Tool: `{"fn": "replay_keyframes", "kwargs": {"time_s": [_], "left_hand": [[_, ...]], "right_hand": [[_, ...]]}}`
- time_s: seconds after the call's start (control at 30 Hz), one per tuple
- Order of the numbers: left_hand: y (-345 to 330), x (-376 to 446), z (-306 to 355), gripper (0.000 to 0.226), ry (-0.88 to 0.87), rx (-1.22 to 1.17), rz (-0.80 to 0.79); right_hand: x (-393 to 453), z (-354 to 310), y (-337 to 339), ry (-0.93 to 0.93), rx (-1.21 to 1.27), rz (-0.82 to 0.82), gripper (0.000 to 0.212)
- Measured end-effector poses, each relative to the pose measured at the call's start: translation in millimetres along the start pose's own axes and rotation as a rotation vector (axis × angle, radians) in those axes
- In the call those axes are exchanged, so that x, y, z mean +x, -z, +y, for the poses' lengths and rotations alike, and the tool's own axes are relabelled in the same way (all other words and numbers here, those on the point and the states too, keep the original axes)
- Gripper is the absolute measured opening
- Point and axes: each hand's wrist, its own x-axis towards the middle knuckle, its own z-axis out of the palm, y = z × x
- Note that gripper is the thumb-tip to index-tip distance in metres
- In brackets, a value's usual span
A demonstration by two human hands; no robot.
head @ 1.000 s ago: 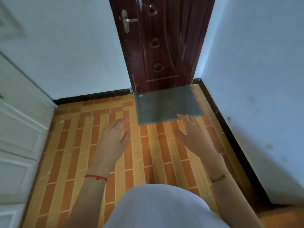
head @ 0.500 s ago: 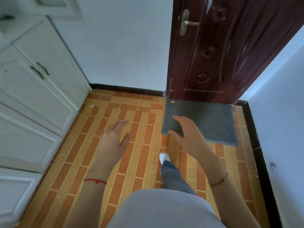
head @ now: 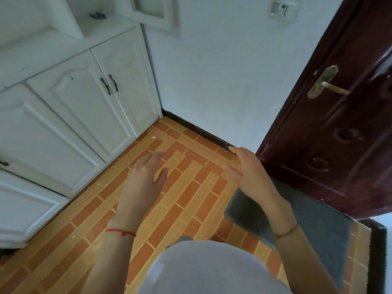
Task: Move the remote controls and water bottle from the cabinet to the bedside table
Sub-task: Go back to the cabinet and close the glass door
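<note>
No readable text, label, brand, number or sign shows on anything here

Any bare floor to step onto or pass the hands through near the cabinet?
Bare tile floor runs from the cabinet doors to the grey mat. Both hands, left and right, hang open over it, holding nothing. Tighter on the right, where mat and door meet.

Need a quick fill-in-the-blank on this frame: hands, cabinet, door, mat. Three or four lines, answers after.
1. Both the left hand and the right hand hold ____.
2. The left wrist wears a thin ____ string.
3. The white cabinet doors are ____.
4. The grey mat lies in front of the dark ____.

Answers: nothing; red; closed; door
</note>
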Motion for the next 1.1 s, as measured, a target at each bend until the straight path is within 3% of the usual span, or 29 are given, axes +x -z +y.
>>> {"fn": "replay_keyframes", "kwargs": {"time_s": [0.27, 0.43, 0.8, 1.1], "left_hand": [[-4, 74, -26, 0.043, 0.228, 0.015, 0.065], [-16, 144, -65, 0.041, 0.284, -0.007, 0.071], [26, 357, -150, 0.043, 0.294, 0.032, 0.148], [48, 469, -187, 0.044, 0.293, 0.027, 0.139]], "right_hand": [[131, -6, -5, 0.16, -0.088, -0.106, 0.058], [222, -15, -26, 0.177, -0.059, -0.16, 0.059], [455, -101, -48, 0.257, -0.043, -0.165, 0.055], [566, -141, -52, 0.281, 0.02, -0.129, 0.051]]}}
